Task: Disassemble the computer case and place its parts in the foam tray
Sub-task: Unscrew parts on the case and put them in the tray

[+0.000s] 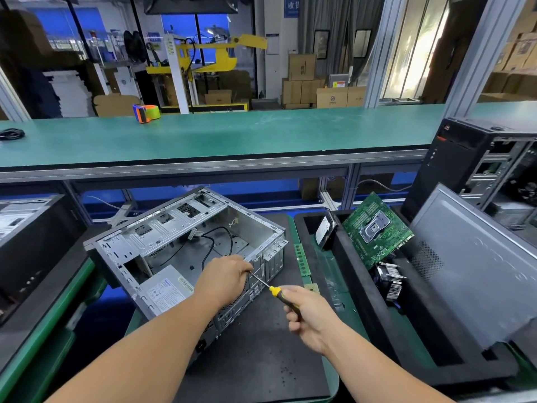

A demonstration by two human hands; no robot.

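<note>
At the computer case [186, 245], right hand [309, 314] grips the screwdriver [271, 289]; left hand [225, 279] curls over its rear edge.

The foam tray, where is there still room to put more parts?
The foam tray has bare room in its long slot nearest the person, below the heatsink. It is crowded farther back, where the motherboard and hard drive sit.

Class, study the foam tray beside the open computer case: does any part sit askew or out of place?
Yes. The green motherboard stands tilted, propped on the foam tray's black divider rather than lying flat in a compartment. The grey side panel also leans slanted across the tray's right end.
</note>
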